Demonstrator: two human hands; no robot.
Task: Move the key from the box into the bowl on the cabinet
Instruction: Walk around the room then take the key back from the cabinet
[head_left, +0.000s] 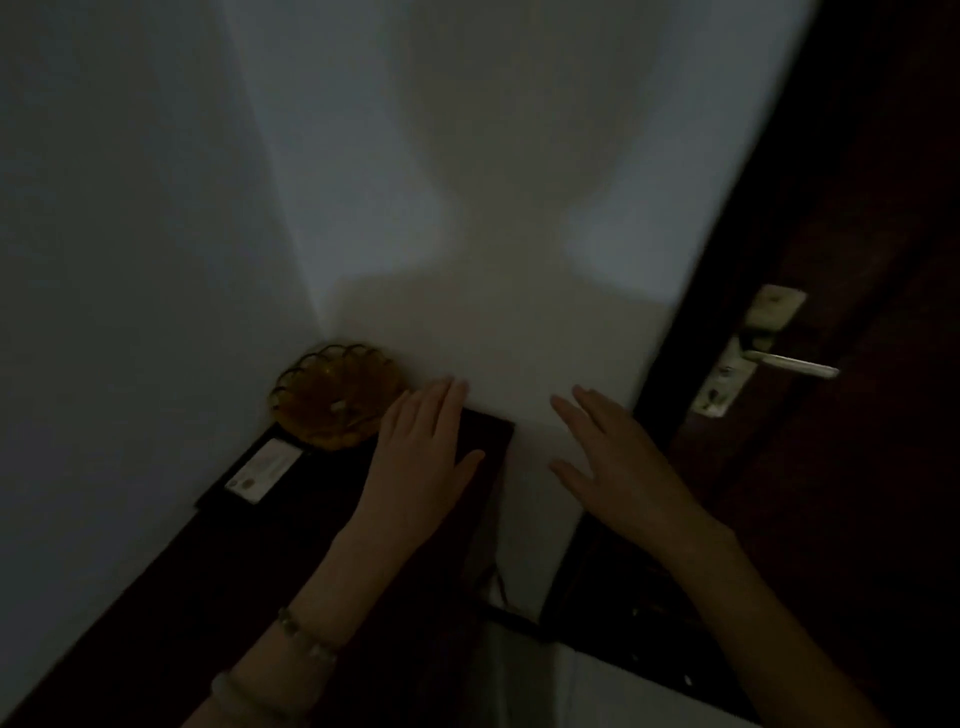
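Cabinet (249, 561) ran dark along the left wall, and a door (857, 208) stood at right. Both hands were open, fingers spread, gripping nothing: the left hand (415, 467) over the cabinet's far end, the right hand (618, 467) off its edge. The amber bowl (332, 397) sat far left, just beyond the left hand, the nearer one. A small pale thing (338, 406) lay in it, perhaps the key; its axis was unclear. No box was discernible.

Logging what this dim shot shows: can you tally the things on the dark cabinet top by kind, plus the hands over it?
Amber glass bowl: 1
White card: 1
Open hands: 2, left hand and right hand
Total: 4
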